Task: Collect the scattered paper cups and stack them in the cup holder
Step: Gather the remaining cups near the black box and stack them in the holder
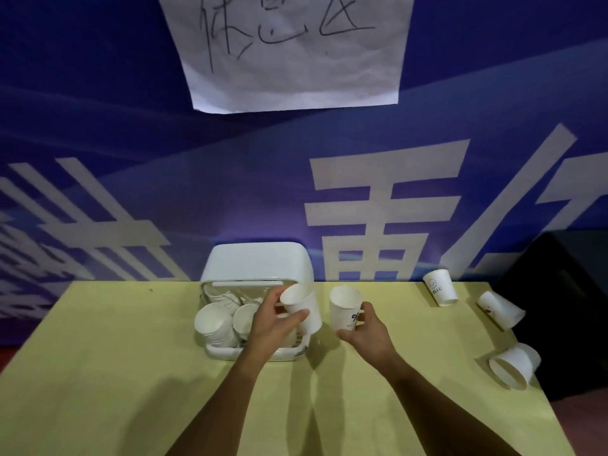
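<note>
Left hand: my left hand (274, 324) has its fingers wrapped round a plain white paper cup (304, 307), held tilted over the right part of the white plastic cup holder (256, 355)
Right hand: my right hand (367, 337) grasps a white paper cup with a dark print (343, 307), upright just right of the holder
Holder: far centre of the yellow-green bench (131, 357), its lid raised; stacked white cups (214, 324) lie inside on the left
Still loose: a white cup marked HELLO (441, 289) stands far right; a tipped white cup (501, 311) lies beyond it; another white cup on its side (513, 365) sits at the right edge
Risk: the edge cup looks ready to roll off if I nudge it or jolt the bench while reaching
Risk: squeezing hard would crush thin paper walls, and a dented rim would not nest
Risk: dropping the tilted cup in askew could jam against the stacks
In the way: my two cups are close together, so crossing hands may knock one
Around: a black object (559, 307) at right, a blue banner (98, 126) behind, a handwritten paper sheet (292, 51) on it
</note>
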Demonstrator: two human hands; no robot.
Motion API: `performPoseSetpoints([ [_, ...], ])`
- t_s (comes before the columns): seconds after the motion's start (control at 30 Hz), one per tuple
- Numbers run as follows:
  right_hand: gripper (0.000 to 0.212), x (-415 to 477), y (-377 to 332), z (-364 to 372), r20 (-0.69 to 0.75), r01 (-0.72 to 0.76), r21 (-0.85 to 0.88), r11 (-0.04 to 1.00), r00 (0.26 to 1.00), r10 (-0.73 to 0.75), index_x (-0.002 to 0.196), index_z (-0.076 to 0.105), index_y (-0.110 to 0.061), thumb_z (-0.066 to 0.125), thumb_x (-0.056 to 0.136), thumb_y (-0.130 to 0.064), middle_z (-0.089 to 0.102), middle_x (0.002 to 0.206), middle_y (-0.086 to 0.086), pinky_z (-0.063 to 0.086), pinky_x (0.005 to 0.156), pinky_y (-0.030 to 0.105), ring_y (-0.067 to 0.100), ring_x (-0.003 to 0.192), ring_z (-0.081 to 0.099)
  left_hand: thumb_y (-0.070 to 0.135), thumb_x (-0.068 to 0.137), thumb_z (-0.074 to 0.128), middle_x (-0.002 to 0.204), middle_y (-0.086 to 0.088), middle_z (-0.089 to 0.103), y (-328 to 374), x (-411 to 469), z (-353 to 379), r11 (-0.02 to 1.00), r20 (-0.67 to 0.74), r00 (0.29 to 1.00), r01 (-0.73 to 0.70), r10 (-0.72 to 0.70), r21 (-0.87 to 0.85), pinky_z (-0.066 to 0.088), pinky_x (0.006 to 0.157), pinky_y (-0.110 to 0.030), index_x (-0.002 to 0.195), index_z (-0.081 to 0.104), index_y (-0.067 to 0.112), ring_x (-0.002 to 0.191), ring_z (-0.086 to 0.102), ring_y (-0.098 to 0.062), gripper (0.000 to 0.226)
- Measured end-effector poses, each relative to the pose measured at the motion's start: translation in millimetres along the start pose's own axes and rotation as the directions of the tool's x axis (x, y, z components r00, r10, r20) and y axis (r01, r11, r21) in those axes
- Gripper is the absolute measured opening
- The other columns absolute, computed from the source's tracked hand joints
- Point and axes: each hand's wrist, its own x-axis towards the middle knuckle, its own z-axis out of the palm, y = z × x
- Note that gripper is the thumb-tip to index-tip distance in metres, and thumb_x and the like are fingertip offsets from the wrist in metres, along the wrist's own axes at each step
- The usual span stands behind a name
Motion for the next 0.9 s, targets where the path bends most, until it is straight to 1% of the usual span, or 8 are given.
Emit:
performPoseSetpoints([
  [0.13, 0.066, -6, -13, 21, 0.0, 0.019, -0.017, 1.0, 1.0, -0.019, 0.123, 0.044, -0.022, 0.084, 0.07, -0.022, 0.064, 0.109, -0.001, 0.052, 0.073, 0.026, 0.016, 0.09, 0.067, 0.02, 0.073, 0.086, 0.116, 0.021, 0.061, 0, -2, -35, 0.998, -0.141, 0.989, -0.051, 0.054, 0.024, 0.046, 0.086, -0.023, 0.121, 0.054, 0.036, 0.106, 0.056, 0.0, 0.06],
  [0.23, 0.066, -11, -19, 30, 0.0, 0.016, -0.018, 1.0, 1.0, -0.016, 0.122, 0.043, -0.023, 0.084, 0.07, -0.023, 0.063, 0.108, -0.003, 0.051, 0.072, 0.026, 0.017, 0.09, 0.067, 0.015, 0.071, 0.086, 0.116, 0.02, 0.061, -8, 1, -48, 0.995, -0.191, 0.978, -0.068, 0.081, 0.072, 0.044, 0.083, -0.017, 0.122, 0.051, 0.034, 0.108, 0.057, -0.005, 0.065],
  [0.37, 0.065, -17, -19, 32, -0.019, 0.02, -0.037, 0.999, 1.0, -0.02, 0.121, 0.044, -0.025, 0.083, 0.069, -0.024, 0.064, 0.109, -0.002, 0.052, 0.074, 0.027, 0.015, 0.09, 0.067, 0.023, 0.067, 0.089, 0.114, 0.019, 0.063, -21, 5, -49, 0.986, -0.167, 0.983, -0.049, 0.075, 0.157, 0.05, 0.092, -0.031, 0.12, 0.048, 0.042, 0.109, 0.059, -0.01, 0.07],
  [0.47, 0.064, -21, -20, 32, -0.019, 0.02, -0.057, 0.998, 1.0, -0.021, 0.12, 0.042, -0.028, 0.083, 0.07, -0.024, 0.062, 0.111, -0.004, 0.054, 0.077, 0.03, 0.015, 0.091, 0.066, 0.03, 0.064, 0.086, 0.117, 0.018, 0.063, -28, 5, -45, 0.971, -0.135, 0.987, -0.059, 0.092, 0.231, 0.05, 0.095, -0.038, 0.122, 0.048, 0.043, 0.111, 0.059, -0.013, 0.07],
  [0.57, 0.065, -25, -25, 32, -0.012, 0.036, -0.096, 0.995, 0.999, -0.037, 0.121, 0.04, -0.029, 0.082, 0.072, -0.025, 0.058, 0.113, -0.006, 0.052, 0.072, 0.024, 0.014, 0.09, 0.066, 0.027, 0.067, 0.085, 0.129, 0.011, 0.058, -29, 4, -41, 0.946, -0.103, 0.991, -0.053, 0.09, 0.32, 0.045, 0.099, -0.038, 0.131, 0.049, 0.035, 0.119, 0.053, -0.017, 0.074],
  [0.7, 0.066, -28, -33, 35, -0.006, 0.06, -0.151, 0.987, 0.998, -0.062, 0.125, 0.04, -0.026, 0.081, 0.073, -0.026, 0.058, 0.115, -0.006, 0.046, 0.062, 0.016, 0.009, 0.085, 0.065, 0.034, 0.065, 0.086, 0.136, 0.003, 0.052, -32, 8, -43, 0.932, -0.069, 0.995, -0.047, 0.077, 0.359, 0.044, 0.101, -0.04, 0.136, 0.048, 0.027, 0.124, 0.049, -0.021, 0.081],
  [0.83, 0.073, -32, -44, 44, 0.009, 0.106, -0.178, 0.978, 0.994, -0.106, 0.135, 0.039, -0.025, 0.08, 0.074, -0.026, 0.06, 0.124, -0.004, 0.044, 0.061, 0.012, 0.009, 0.086, 0.064, 0.039, 0.075, 0.08, 0.139, -0.001, 0.048, -32, 11, -50, 0.9, -0.038, 0.994, -0.076, 0.102, 0.428, 0.043, 0.104, -0.039, 0.141, 0.047, 0.024, 0.127, 0.048, -0.022, 0.076],
  [0.9, 0.076, -33, -47, 49, 0.015, 0.122, -0.175, 0.977, 0.993, -0.121, 0.137, 0.038, -0.026, 0.081, 0.075, -0.027, 0.06, 0.126, -0.004, 0.046, 0.065, 0.014, 0.01, 0.089, 0.064, 0.04, 0.08, 0.076, 0.142, -0.001, 0.046, -31, 12, -52, 0.877, 0.005, 0.994, -0.099, 0.11, 0.47, 0.042, 0.106, -0.038, 0.145, 0.044, 0.023, 0.129, 0.047, -0.022, 0.074],
])
